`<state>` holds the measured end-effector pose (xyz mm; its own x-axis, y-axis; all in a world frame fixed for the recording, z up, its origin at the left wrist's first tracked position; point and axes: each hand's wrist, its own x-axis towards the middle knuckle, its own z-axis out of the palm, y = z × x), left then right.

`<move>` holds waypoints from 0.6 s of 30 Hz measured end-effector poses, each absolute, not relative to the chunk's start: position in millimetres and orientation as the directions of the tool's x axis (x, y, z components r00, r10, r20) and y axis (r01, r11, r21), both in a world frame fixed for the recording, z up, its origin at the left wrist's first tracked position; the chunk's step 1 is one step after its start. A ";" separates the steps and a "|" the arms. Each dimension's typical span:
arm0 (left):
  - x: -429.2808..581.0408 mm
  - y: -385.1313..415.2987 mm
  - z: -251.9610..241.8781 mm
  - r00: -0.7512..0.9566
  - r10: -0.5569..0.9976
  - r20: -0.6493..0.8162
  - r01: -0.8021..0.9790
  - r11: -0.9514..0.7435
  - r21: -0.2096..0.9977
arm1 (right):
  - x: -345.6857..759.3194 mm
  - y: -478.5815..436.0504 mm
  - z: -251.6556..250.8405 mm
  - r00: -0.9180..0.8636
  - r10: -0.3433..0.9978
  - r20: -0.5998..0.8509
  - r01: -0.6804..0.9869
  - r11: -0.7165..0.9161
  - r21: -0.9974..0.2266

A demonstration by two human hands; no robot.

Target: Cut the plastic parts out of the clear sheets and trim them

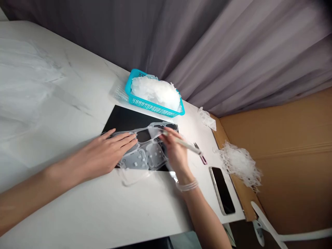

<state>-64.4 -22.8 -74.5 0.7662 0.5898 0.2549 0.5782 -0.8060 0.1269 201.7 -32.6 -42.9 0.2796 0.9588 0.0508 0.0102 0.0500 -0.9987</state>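
The left hand (112, 152) lies flat, fingers loosely outstretched, on the translucent moulded plastic sheet (135, 159) over the black mat (124, 116); the right hand (175, 150) grips a slim pale-handled tool (185, 143).

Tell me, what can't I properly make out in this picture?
All in the head view:
Long-handled tool in the right hand: its tip is blurred.
Clear moulded plastic: partly covered by the left hand.
Turquoise basket: its floor is hidden by heaped white pieces.
Translucent sheeting: cut off by the left edge.
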 end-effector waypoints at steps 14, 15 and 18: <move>-11.3 -4.0 -0.8 0.396 0.899 -0.189 0.326 0.055 0.944 | 195.7 -66.3 9.7 -0.086 0.979 0.183 0.206 0.197 -0.958; -4.3 -2.3 -0.1 0.411 0.871 -0.268 0.216 0.192 0.957 | 189.3 -71.0 15.4 -0.233 0.957 0.171 0.282 0.235 -0.930; 5.6 2.8 -5.7 0.491 0.806 -0.332 0.099 0.327 0.940 | 186.4 -80.1 27.3 -0.458 0.885 0.086 0.333 0.260 -0.906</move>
